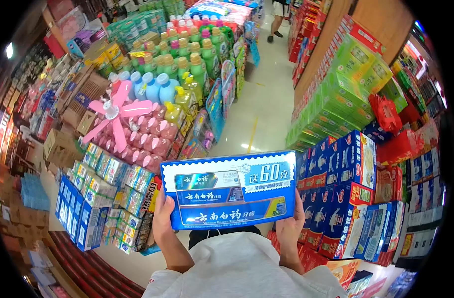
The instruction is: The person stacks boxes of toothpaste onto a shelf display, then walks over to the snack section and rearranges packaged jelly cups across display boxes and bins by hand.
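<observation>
A wide blue and white toothpaste box [232,191] is held level in front of my chest, its printed face turned up to me. Through its front show several toothpaste cartons, and "60" is printed at its upper right. My left hand [163,218] grips the box's left end, with the thumb on the front edge. At the opposite end, my right hand [290,223] is closed round the lower right corner. The fingers behind the box are hidden.
Left stand green bottles [197,69], pink bottles [157,129], a pink fan [113,110] and stacked tissue packs [105,171]. Right are green cartons [331,99] and blue-red boxes [343,208]. An aisle floor [264,94] runs between, with a person's legs [276,25] far off.
</observation>
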Tool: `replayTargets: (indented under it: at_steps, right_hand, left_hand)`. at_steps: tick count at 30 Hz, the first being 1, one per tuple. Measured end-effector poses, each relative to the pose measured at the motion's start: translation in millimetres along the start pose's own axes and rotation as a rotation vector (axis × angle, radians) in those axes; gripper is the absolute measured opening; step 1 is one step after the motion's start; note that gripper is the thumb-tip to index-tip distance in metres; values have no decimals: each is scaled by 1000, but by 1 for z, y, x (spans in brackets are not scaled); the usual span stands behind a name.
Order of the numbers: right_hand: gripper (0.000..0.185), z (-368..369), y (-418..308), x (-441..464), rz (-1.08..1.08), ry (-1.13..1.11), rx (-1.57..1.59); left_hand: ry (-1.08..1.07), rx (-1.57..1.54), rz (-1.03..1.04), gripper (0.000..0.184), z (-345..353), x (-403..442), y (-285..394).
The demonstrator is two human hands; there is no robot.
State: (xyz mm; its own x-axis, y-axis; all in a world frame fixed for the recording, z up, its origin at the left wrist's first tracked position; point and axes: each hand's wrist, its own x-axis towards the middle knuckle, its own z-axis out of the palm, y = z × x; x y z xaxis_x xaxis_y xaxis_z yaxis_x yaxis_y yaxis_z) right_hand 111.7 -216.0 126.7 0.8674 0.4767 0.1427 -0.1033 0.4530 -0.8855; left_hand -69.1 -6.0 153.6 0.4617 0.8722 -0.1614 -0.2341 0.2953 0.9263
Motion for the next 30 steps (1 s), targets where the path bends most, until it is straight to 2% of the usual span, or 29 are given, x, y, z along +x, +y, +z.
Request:
replayTargets:
  at_steps: [4, 6, 7, 8, 10, 12, 13, 14, 16, 18, 20, 22, 23, 26, 27, 28, 30]
  right_hand:
    - [49, 26, 21, -4, 162, -70, 119]
    - [43, 35, 39, -8, 238, -114, 35]
    - [38, 42, 44, -7, 227, -139, -11]
    - [38, 51, 49, -7, 219, -152, 1]
    - [53, 66, 53, -12, 318, -223, -11]
    - [60, 75, 67, -17, 275, -284, -4]
    - [69, 80, 72, -19, 239, -341, -1]
    - [69, 87, 73, -21, 242, -351, -1]
    - [86, 111, 82, -26, 274, -356, -25]
    - [88, 121, 90, -27, 290, -375, -20]
    - [91, 125, 96, -30, 300, -384, -23]
    - [96, 142, 111, -35, 323, -427, 34]
    - [96, 142, 112, -35, 324, -426, 35]
    - [97, 152, 129, -44, 356, -483, 69]
    - [97, 152, 129, -51, 402, -497, 55]
    - [90, 157, 127, -52, 439, -502, 30]
    - [83, 164, 128, -50, 482, -537, 0]
  left_hand:
    - [7, -1, -22, 88, -46, 9, 8]
    - [90, -80, 39, 59, -66, 13, 11]
    - [72, -46, 36, 53, -73, 14, 21]
    - [75, -44, 55, 53, -87, 18, 24]
    - [129, -33, 74, 52, -111, 22, 25]
    - [85, -58, 103, 51, -127, 24, 35]
    - [52, -16, 67, 63, -142, 26, 37]
    - [23, 29, 27, 76, -154, 26, 40]
    - [95, 31, 41, 74, -167, 23, 53]
    - [128, 118, 65, 74, -181, 22, 57]
    - [66, 196, 91, 72, -185, 22, 65]
    - [314, 170, -80, 69, -188, 15, 86]
    - [248, 189, -54, 68, -199, 19, 78]
    - [362, 170, -59, 66, -216, 19, 79]
    - [341, 191, -84, 69, -222, 15, 78]
    - [357, 156, -67, 63, -224, 17, 77]
    - [234, 441, 15, 62, -237, 17, 66]
